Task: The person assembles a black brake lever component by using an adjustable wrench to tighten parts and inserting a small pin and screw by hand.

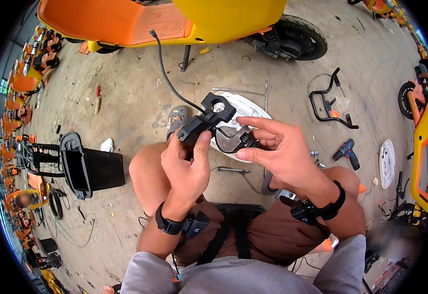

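In my left hand (187, 164) is a black handlebar clamp bracket (206, 115), gripped between thumb and fingers, with a round opening at its upper end. A black cable (167, 73) runs from it up and to the left, ending in a small plug. My right hand (285, 147) is closed on an adjustable wrench (232, 139), pinching it by the head. The wrench jaws sit against or right beside the bracket's lower right side; whether they grip a part there cannot be made out. My right palm and fingers hide the wrench handle.
Below my hands lies a white plastic panel (246, 102). A yellow and orange scooter (228, 19) stands ahead. To the left is a black bin (101, 169); to the right are a black tubular frame (314, 105), a cordless drill (347, 154) and another white panel (387, 164).
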`<state>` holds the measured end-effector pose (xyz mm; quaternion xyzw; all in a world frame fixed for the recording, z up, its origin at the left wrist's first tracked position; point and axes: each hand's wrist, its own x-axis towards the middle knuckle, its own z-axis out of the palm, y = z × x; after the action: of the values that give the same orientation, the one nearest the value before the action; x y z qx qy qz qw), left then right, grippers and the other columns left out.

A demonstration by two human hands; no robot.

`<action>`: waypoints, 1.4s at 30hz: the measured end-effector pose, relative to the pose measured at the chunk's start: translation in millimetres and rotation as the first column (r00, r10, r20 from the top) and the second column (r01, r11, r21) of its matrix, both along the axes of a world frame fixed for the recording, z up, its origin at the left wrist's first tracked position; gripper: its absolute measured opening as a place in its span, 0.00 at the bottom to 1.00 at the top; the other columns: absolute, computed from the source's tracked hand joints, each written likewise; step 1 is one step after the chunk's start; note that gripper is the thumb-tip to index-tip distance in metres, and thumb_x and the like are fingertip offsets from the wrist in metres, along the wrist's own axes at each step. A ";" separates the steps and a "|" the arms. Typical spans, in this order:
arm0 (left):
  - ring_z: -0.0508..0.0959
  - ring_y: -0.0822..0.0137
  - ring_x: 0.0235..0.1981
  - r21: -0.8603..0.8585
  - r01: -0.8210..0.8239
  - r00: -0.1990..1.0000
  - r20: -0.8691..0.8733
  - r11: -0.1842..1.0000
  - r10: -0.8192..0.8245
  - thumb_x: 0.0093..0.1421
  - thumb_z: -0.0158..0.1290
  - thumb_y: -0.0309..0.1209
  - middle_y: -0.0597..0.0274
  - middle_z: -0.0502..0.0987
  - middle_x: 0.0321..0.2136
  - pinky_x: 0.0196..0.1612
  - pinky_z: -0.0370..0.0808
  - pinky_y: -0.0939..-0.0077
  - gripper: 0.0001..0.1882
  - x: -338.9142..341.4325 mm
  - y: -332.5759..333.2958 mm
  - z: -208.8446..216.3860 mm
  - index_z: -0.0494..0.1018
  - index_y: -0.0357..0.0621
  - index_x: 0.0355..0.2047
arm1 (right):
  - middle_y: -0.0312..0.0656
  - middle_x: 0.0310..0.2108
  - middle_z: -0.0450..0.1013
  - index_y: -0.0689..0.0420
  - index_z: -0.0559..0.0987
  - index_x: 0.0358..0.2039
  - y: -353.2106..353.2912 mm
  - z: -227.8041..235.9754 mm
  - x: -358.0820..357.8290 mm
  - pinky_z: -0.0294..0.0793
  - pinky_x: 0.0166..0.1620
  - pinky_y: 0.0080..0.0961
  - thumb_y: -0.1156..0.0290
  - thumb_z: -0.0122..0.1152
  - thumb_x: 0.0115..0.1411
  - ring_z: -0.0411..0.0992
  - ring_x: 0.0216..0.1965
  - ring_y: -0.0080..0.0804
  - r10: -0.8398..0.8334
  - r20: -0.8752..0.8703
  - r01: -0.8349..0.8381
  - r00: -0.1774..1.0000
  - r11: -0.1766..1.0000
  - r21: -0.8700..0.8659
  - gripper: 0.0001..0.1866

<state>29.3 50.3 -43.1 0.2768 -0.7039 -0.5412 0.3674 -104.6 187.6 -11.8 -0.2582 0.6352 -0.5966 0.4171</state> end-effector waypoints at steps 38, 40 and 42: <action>0.78 0.70 0.37 -0.175 0.008 1.000 0.000 0.985 -0.009 0.60 0.56 0.22 0.51 0.79 0.37 0.41 0.74 0.81 0.16 9.6 4.5 -1.6 0.71 0.25 0.47 | 0.27 0.21 0.70 0.63 0.74 0.53 3.7 5.3 -4.7 0.66 0.26 0.14 0.74 0.72 0.50 0.64 0.23 0.13 0.116 0.226 -0.106 0.967 0.993 -0.052 0.28; 0.78 0.70 0.37 -0.176 0.009 1.000 -0.006 0.984 -0.011 0.60 0.56 0.22 0.51 0.79 0.37 0.41 0.74 0.81 0.17 9.3 4.2 -3.1 0.71 0.26 0.48 | 0.27 0.21 0.69 0.63 0.75 0.52 4.2 7.5 -2.6 0.66 0.27 0.14 0.74 0.71 0.50 0.63 0.24 0.12 0.099 0.178 -0.093 0.979 0.995 -0.043 0.28; 0.78 0.71 0.37 -0.176 0.009 1.000 -0.010 0.984 -0.011 0.60 0.56 0.22 0.51 0.79 0.37 0.41 0.74 0.81 0.17 9.1 4.2 -5.5 0.71 0.26 0.48 | 0.28 0.21 0.69 0.62 0.75 0.52 5.1 7.8 -1.2 0.66 0.28 0.14 0.75 0.71 0.50 0.62 0.25 0.11 0.086 0.124 -0.084 0.989 0.996 -0.026 0.27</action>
<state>38.3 54.5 -48.7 0.2368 -0.7481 -0.4804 0.3917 -105.8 192.7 -3.9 -0.2514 0.5902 -0.5997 0.4783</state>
